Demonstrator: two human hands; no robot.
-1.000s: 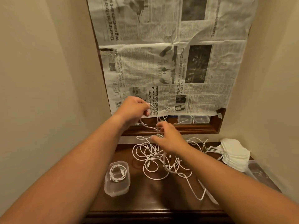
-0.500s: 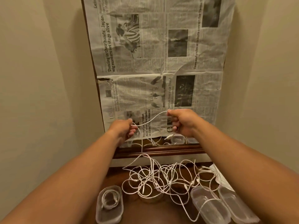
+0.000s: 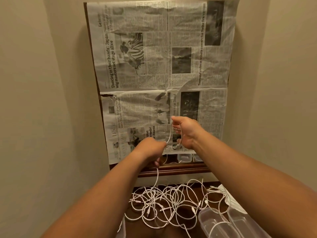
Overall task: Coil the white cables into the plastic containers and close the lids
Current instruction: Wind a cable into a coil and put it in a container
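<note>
Hands closer than before; left hand point(image 3: 151, 149) and right hand point(image 3: 186, 133), at its 1 o'clock, each pinch the looped white cable point(image 3: 157, 176).

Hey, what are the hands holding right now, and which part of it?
One white cable: the right hand grips its upper stretch, the left hand grips it lower down, and the rest hangs to the tangle below.

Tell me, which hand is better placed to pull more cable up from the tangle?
Probably the left hand: it grips the white cable just where the strand hangs down to the tangle below. The right hand sits higher, holding the cable's upper part.
</note>
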